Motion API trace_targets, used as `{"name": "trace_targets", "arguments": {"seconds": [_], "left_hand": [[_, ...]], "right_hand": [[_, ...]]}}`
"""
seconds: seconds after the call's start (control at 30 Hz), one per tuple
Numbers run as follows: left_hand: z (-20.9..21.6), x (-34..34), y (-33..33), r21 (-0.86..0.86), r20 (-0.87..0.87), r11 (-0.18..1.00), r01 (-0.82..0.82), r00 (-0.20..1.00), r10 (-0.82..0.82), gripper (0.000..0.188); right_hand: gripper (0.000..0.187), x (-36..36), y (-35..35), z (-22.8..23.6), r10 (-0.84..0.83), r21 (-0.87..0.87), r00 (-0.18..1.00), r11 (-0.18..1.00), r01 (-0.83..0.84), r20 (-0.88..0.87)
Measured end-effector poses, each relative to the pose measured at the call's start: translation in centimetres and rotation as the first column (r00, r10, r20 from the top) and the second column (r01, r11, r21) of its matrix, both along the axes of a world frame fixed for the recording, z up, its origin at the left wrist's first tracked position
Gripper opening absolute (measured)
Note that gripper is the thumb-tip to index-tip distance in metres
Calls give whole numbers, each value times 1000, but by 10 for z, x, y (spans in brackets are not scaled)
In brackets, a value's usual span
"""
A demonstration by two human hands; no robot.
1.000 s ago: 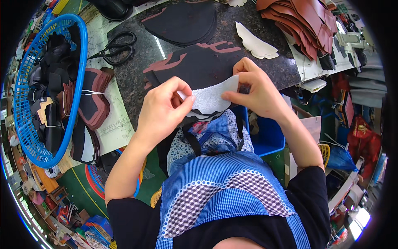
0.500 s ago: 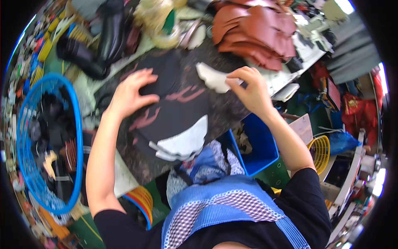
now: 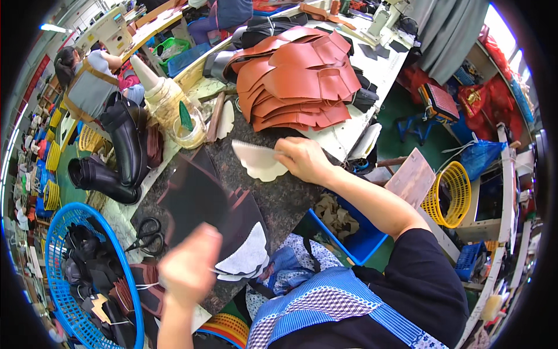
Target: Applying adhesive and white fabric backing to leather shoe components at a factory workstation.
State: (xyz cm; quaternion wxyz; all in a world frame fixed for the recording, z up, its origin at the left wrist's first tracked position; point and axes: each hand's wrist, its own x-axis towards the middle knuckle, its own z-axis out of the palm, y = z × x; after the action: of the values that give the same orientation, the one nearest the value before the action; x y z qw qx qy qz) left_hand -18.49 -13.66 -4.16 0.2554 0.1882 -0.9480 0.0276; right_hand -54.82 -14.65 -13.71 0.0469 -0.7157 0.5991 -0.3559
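My right hand [image 3: 305, 160] is closed on one end of a cream piece [image 3: 260, 164] with a toothed upper edge and a scalloped lower edge. My left hand [image 3: 190, 264], smeared by motion, is closed at the lower edge of a blurred black leather piece [image 3: 195, 200]. Under that lie more dark leather pieces [image 3: 244, 212] with reddish-brown patches. White toothed backing [image 3: 247, 253] lies on their near end. All this is at the dark speckled tabletop [image 3: 285, 203]. Black-handled scissors [image 3: 150, 235] lie left of the pieces.
Stacked brown leather pieces [image 3: 302, 75] stand at the back, beside a crusted glue container [image 3: 168, 110]. Black boots [image 3: 125, 148] lie at the left. A blue basket [image 3: 136, 291] holds dark pieces. At right are a blue bin [image 3: 369, 241] and a yellow basket [image 3: 465, 192]. Another person sits far left.
The view has tilted up, showing more of the room. My left hand has drawn back toward me with a black leather piece. My right hand still holds the cream piece.
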Motion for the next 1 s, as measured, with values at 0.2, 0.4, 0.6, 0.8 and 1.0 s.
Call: {"name": "trace_targets", "arguments": {"seconds": [0.2, 0.4, 0.6, 0.8, 1.0], "left_hand": [[-3, -21, 44, 428, -43, 904, -7, 999, 28, 44], [43, -54, 12, 912, -298, 390, 125, 856, 423, 19], [26, -46, 21, 928, -323, 331, 170, 811, 488, 25], [29, -27, 23, 883, -368, -184, 432, 880, 299, 22], [17, -38, 24, 172, -483, 961, 217, 869, -110, 33]], "right_hand": [[12, 49, 7, 80, 161, -127, 895, 985, -119, 416], [8, 99, 44, 117, 264, 75, 504, 827, -557, 822], [16, 98, 42, 119, 96, 245, 437, 712, -657, 894], [12, 96, 45, 149, 170, 432, 492, 295, -852, 854], [9, 120, 57, 81, -224, 45, -57, 423, -905, 973]]}}
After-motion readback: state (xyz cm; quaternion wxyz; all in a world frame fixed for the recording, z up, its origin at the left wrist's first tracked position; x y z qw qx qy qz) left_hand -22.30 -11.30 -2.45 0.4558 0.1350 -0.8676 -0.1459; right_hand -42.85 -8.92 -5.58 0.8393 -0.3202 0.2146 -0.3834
